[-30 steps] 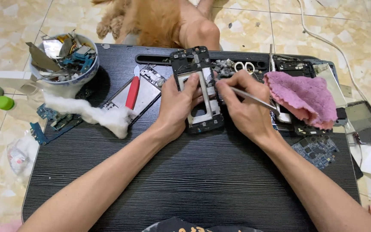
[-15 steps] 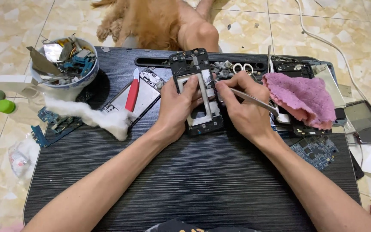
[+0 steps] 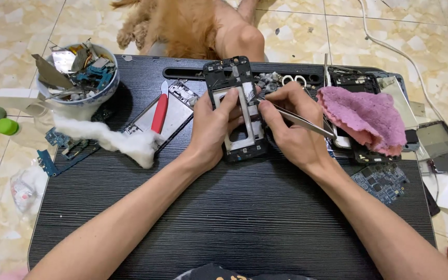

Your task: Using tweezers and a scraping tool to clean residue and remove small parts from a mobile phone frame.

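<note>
Left hand (image 3: 211,129) flat against the left edge of an opened phone frame (image 3: 238,111), thumb and fingers pressing it down on the table (image 3: 224,218). Right hand (image 3: 291,127) closed around metal tweezers (image 3: 299,120), tips aimed at the upper middle of the frame, just beside the left fingertips. Frame lying flat near the far middle of the black table, long side pointing away, both hands touching it.

Just left of the left hand: another opened phone (image 3: 169,111) with a red-handled tool (image 3: 159,111) resting on it, and a wad of white cotton (image 3: 112,140) stretching toward the table's left edge. Farther left, a bowl (image 3: 76,78) heaped with scrap parts, and blue circuit boards (image 3: 60,150) at the edge. Right of the right hand: a pink cloth (image 3: 364,116) draped over more phone parts, a dark circuit board (image 3: 382,181) nearer the body. Beyond the table, an orange furry animal (image 3: 182,26) on the tiled floor (image 3: 296,26).
</note>
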